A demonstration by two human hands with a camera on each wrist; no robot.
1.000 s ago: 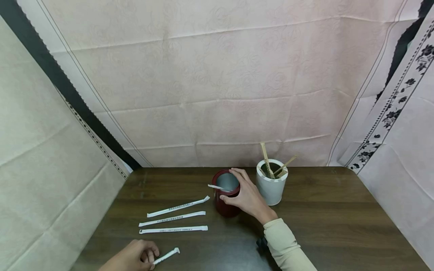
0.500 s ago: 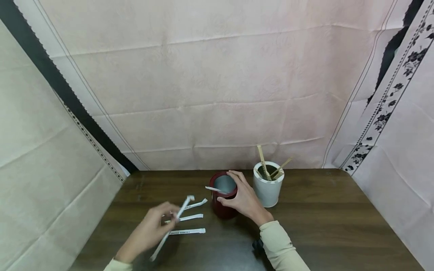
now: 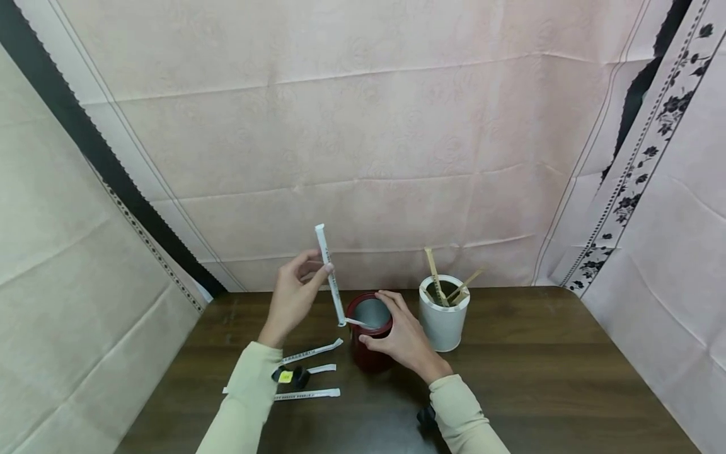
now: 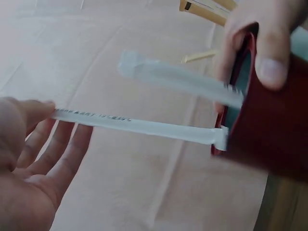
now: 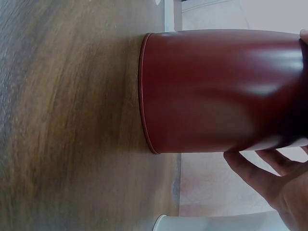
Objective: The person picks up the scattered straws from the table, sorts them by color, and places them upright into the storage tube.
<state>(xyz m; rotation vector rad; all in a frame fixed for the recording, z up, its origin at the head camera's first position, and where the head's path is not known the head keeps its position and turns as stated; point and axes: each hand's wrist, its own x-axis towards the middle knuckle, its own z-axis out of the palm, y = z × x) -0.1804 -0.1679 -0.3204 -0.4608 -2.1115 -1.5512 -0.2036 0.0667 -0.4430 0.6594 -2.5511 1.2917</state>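
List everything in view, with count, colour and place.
Red cup: 1, red, on table.
White cup: 1, white, beside red cup.
Sticks: at least 2, tan, in white cup.
Straws: 5, white; 3 on table, 1 in red cup, 1 held.
Table: 1, brown, under cups.
Cloths: count unclear, pale, behind and beside table.
Strips: 2, black, upper left and right.
Wrist devices: 2, black, on wrists.
Sleeves: 2, pale green, on arms.
Left hand: 1, holding straw.
Right hand: 1, on red cup.

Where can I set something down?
Bare wooden table: right of the white canister and right sleeve; also between it and the left sleeve, in front of wrapped straws. Crowded: left of the red canister, around those straws.
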